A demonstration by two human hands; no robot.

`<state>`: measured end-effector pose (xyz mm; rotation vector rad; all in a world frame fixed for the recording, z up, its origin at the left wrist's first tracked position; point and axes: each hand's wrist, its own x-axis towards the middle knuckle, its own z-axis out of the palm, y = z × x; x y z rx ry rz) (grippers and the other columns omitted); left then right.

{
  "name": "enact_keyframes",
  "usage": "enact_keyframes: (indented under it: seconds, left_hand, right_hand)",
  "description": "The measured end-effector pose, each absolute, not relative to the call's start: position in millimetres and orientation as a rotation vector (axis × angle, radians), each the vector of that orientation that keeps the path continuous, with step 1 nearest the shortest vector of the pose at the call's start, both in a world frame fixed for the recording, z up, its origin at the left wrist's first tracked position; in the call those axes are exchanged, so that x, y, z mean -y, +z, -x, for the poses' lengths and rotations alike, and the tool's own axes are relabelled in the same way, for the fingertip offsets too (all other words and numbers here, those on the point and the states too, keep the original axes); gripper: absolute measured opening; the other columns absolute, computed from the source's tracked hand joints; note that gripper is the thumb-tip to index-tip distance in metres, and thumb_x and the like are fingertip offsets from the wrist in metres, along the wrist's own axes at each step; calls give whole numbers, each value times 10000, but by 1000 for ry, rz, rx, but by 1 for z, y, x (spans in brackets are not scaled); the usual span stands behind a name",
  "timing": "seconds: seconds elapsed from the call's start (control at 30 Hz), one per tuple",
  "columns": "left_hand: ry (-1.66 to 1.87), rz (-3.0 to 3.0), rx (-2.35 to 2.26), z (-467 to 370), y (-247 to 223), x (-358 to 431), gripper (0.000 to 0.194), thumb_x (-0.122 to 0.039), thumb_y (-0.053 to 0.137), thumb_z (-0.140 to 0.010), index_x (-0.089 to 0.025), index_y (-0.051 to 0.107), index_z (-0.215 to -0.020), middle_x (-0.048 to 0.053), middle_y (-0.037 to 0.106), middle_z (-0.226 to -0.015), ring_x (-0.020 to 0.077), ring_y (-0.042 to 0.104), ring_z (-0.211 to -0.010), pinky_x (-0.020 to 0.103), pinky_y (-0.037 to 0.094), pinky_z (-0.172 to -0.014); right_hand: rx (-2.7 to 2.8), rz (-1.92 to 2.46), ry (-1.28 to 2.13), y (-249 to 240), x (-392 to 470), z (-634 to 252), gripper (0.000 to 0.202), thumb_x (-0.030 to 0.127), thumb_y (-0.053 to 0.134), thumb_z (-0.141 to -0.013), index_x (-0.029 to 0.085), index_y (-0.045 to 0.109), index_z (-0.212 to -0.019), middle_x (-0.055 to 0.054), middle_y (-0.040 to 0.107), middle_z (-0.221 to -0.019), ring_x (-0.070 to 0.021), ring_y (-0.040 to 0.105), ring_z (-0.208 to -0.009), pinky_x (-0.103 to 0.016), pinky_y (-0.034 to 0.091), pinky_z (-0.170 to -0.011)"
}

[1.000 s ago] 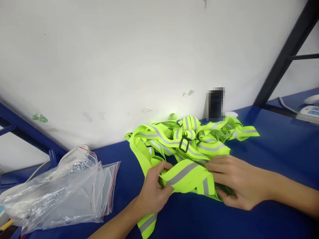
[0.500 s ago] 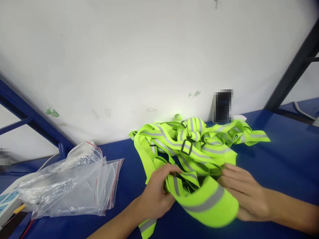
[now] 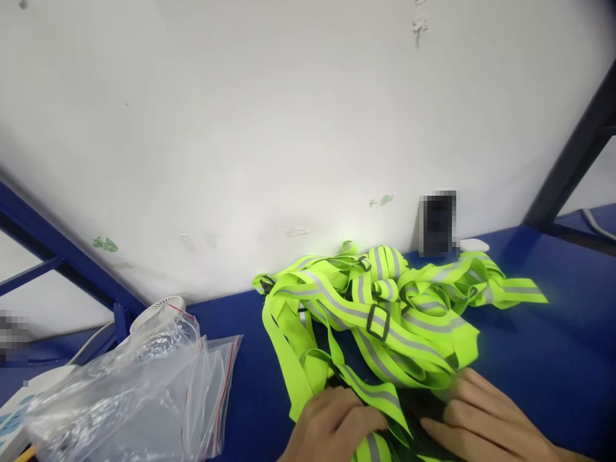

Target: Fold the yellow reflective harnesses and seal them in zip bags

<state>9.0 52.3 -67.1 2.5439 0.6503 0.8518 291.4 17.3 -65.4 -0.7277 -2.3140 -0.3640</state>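
Note:
A tangled heap of neon-yellow reflective straps [image 3: 337,301] with grey stripes and black buckles lies on the blue table. At the bottom of the view, my left hand [image 3: 332,423] curls closed over a strap at the near side of the heap. My right hand [image 3: 491,417] is at the heap's near right edge, its fingers bent against a strap there; its grip is partly hidden. Between the hands, a length of strap [image 3: 373,449] runs down out of the picture. One black buckle [image 3: 378,322] lies on top of the heap.
Clear zip bags [image 3: 144,385] with red seams lie at the left, over a power strip [image 3: 14,423]. A white round vented object [image 3: 158,311] stands behind them. A dark blurred object [image 3: 437,224] leans on the wall [image 3: 269,128]. Blue frame posts [image 3: 62,256] flank the table [image 3: 543,346].
The view has tilted up, so the heap and my hands sit lower. The wide strap loop held up between my hands has dropped mostly out of sight.

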Motion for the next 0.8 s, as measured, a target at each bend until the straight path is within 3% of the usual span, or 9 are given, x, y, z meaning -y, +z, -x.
enact_keyframes:
  seconds: [0.13, 0.27, 0.4, 0.53, 0.6, 0.63, 0.7, 0.8]
  left_hand:
    - [823, -2546, -650, -13, -48, -48, 301, -392, 571, -888, -254, 523, -1151, 73, 675, -998, 202, 653, -911, 277, 500, -778]
    - [860, -2646, -605, -13, -43, -45, 302, -264, 469, -857, -209, 519, -1149, 99, 654, -946, 208, 631, -836, 300, 493, -734]
    - [1077, -3049, -467, 2, -41, -61, 405, -277, 372, -875, -171, 523, -1235, 126, 653, -933, 242, 633, -828, 357, 494, -750]
    - [1353, -3152, -686, 26, -29, -96, 404, -347, 341, -893, -172, 608, -1141, 123, 640, -897, 247, 622, -806, 365, 495, -729]
    - [1426, -3073, -998, 34, -20, -111, 387, -349, 364, -888, -174, 626, -1112, 130, 638, -950, 259, 616, -865, 377, 491, -773]
    - [1434, -3001, -1169, 35, -16, -116, 384, -323, 369, -890, -172, 619, -1139, 129, 631, -977, 262, 607, -900, 389, 484, -807]
    - [1463, -2797, -1379, 33, -8, -121, 412, -242, 361, -889, -170, 570, -1237, 123, 612, -1050, 260, 585, -987, 416, 465, -887]
    - [1660, -2421, -1303, 22, 6, -119, 462, -188, 332, -895, -187, 495, -1327, 114, 584, -1195, 245, 548, -1134, 436, 430, -991]
  right_hand:
    - [2280, 711, -352, -59, -18, -283, 230, 206, 520, -927, 164, 672, -1094, -56, 696, -782, -211, 655, -761, -359, 467, -839]
    - [2262, 696, -280, -60, -15, -276, 238, 132, 526, -885, 159, 643, -1090, -63, 647, -784, -189, 579, -702, -342, 441, -698]
    - [2177, 825, -306, -52, -12, -270, 251, 149, 519, -888, 187, 602, -1122, -113, 664, -991, -237, 601, -884, -369, 465, -763]
    - [2055, 829, -375, -24, -29, -264, 353, 188, 506, -872, 171, 486, -1224, -174, 631, -1188, -310, 597, -1080, -441, 476, -874]
    - [2002, 919, -360, -2, -46, -258, 362, 156, 433, -872, 148, 445, -1233, -166, 661, -1046, -305, 643, -933, -414, 493, -758]
    - [1994, 1011, -324, 11, -56, -255, 334, 156, 400, -880, 137, 436, -1212, -128, 660, -890, -280, 637, -760, -381, 475, -655]
    - [2021, 1171, -161, 37, -76, -247, 316, 192, 328, -931, 133, 396, -1234, -31, 584, -674, -228, 531, -530, -337, 407, -541]
    - [2065, 1105, 80, 72, -102, -233, 298, 246, 329, -962, 158, 399, -1238, -43, 607, -761, -207, 546, -613, -322, 418, -591]
